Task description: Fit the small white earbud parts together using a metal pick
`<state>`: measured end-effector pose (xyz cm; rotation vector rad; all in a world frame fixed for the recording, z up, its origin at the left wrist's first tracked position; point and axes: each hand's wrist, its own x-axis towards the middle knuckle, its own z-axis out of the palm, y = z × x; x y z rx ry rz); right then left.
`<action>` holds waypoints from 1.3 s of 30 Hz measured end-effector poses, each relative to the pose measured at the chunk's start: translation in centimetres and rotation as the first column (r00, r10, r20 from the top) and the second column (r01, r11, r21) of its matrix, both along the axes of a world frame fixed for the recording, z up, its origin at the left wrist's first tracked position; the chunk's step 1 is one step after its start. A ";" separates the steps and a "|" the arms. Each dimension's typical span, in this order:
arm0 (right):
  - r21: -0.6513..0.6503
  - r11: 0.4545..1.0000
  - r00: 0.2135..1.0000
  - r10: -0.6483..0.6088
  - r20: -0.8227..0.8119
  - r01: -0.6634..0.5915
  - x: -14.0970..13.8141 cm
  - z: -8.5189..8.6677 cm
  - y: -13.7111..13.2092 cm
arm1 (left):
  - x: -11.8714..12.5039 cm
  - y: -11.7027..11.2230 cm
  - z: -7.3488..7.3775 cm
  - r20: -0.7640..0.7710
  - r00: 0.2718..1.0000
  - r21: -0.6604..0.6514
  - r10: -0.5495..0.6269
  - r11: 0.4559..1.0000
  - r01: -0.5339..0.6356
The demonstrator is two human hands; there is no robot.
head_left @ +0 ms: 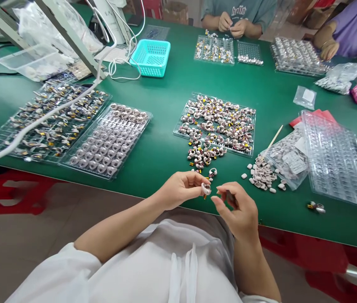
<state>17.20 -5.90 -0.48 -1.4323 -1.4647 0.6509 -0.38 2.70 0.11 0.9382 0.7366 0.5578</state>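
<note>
Near the table's front edge, my left hand [183, 190] pinches a small pale ring-shaped part [206, 189] with a yellow tab under it. Just right of it is my right hand [238, 206], its thumb and index fingertips apart and the other fingers curled in. Something dark shows within those curled fingers, too shadowed to name. Beyond my hands lies a loose heap of similar ring-shaped parts [204, 155], spilling from a clear tray [178, 131] full of them. Small pale caps [262, 173] are piled to the right, beside a clear bag [289, 158] of more pieces.
Filled trays [107, 141] and a white cable [39, 122] occupy the left side. A turquoise basket [151, 59] stands farther back. At right are a clear compartment tray [339, 160] and a single part [316, 206]. Two people work across the green table [166, 105].
</note>
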 end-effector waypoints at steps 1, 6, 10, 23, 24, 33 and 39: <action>-0.043 0.999 1.000 -0.019 -0.018 0.018 -0.3 -0.1 -0.1 | 0.1 -0.2 -0.1 0.002 0.999 0.008 0.032 0.999 -0.032; -0.152 0.987 0.995 -0.067 -0.079 0.054 -1.4 -0.3 -0.1 | 0.3 -0.6 -0.3 -0.018 0.995 0.091 0.093 0.992 -0.091; -0.131 0.991 0.996 -0.037 -0.086 0.025 -1.1 -0.3 0.0 | 0.1 -0.6 -0.3 -0.040 0.997 0.131 0.072 0.989 -0.066; -0.041 0.997 0.995 0.070 0.067 -0.068 -0.6 1.3 0.8 | -0.5 -0.7 1.1 -0.221 0.969 0.773 0.107 0.626 0.107; -0.039 0.996 0.995 0.081 0.065 -0.079 -0.6 1.4 0.9 | -0.4 -0.7 1.1 -0.224 0.967 0.797 0.120 0.594 0.111; -0.192 0.977 0.975 0.052 -0.215 -0.095 -0.7 0.4 0.1 | 0.0 -0.9 -0.4 -0.153 0.967 0.901 0.204 0.432 0.051; -0.193 0.966 0.876 0.058 -0.478 -0.169 -1.1 -0.9 0.2 | 0.2 -1.1 -0.7 -0.185 0.971 0.762 0.152 0.646 0.044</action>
